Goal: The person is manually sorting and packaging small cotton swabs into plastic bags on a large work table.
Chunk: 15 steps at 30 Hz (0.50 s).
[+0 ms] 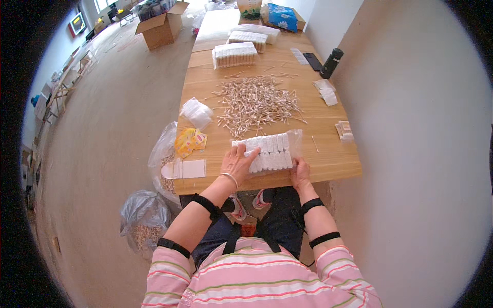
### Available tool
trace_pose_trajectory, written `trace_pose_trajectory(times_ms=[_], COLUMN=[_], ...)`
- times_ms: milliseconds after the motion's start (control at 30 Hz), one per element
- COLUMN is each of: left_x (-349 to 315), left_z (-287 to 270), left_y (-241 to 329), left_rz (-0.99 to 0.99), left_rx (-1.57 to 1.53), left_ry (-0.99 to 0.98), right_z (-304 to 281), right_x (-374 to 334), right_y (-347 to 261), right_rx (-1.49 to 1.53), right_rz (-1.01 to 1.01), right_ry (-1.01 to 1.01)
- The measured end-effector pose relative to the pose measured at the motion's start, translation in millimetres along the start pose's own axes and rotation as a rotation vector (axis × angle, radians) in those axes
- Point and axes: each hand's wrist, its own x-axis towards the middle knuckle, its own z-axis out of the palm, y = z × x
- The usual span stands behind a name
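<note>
At the near edge of the table lies a clear plastic bag packed with two rows of white-tipped cotton swab bundles (272,159). My left hand (238,163) grips its left end, fingers over the top and thumb along the front. The lower right corner of the bag is held by my right hand (300,173), whose fingers curl round the plastic and are partly hidden. Loose plastic (295,141) stands out beyond the bundles on the right. Just behind the bag spreads a heap of loose cotton swabs (257,102).
Two filled packs (234,55) sit farther back on the wooden table (328,161). Small plastic bags (196,112), yellow cards (189,142) and a white card (190,169) lie left. A phone (312,61) and black bottle (332,63) stand right, near the wall. A swab-filled bag (145,213) rests on the floor.
</note>
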Motion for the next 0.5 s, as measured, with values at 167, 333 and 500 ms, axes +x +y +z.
trace_pose_trajectory(times_ms=[167, 333, 500], left_x=[16.9, 26.2, 33.2], left_z=[8.2, -6.1, 2.0], left_y=[8.5, 23.3, 29.1], left_rz=[0.094, 0.096, 0.077], left_rx=[-0.015, -0.015, -0.012], left_ry=[0.098, 0.091, 0.000], right_z=[-1.5, -2.4, -9.1], right_x=[13.8, 12.5, 10.3], right_y=[19.7, 12.1, -3.9], right_rx=[0.540, 0.592, 1.056], right_rz=[0.335, 0.316, 0.647], right_ry=[0.052, 0.090, 0.020])
